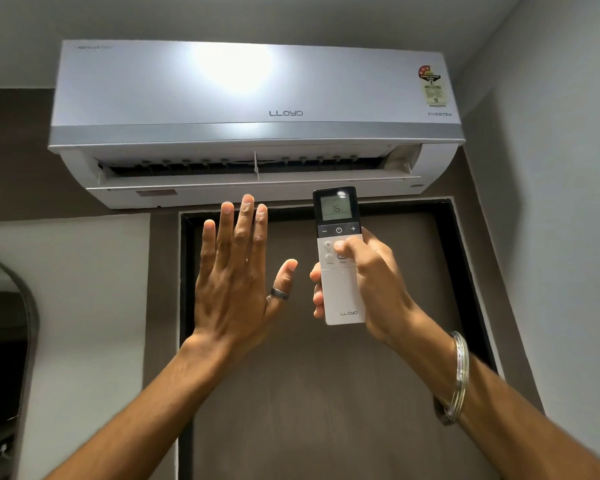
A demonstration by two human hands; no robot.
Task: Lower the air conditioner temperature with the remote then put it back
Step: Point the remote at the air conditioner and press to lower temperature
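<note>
A white Lloyd air conditioner [253, 116] hangs high on the wall, its bottom flap open. Just below it my right hand [371, 289] holds a white remote [342, 292] upright, pointed at the unit. The remote's small screen reads 16. My thumb rests on the buttons under the row with minus, power and plus. My left hand [236, 275] is raised flat beside the remote, to its left, fingers spread, palm toward the unit, holding nothing. A dark ring sits on its thumb.
A brown door [326, 393] in a black frame stands straight ahead under the unit. A grey wall [561, 237] closes in on the right. A dark arched mirror [4, 341] hangs at the left edge. A metal bangle [459, 375] circles my right wrist.
</note>
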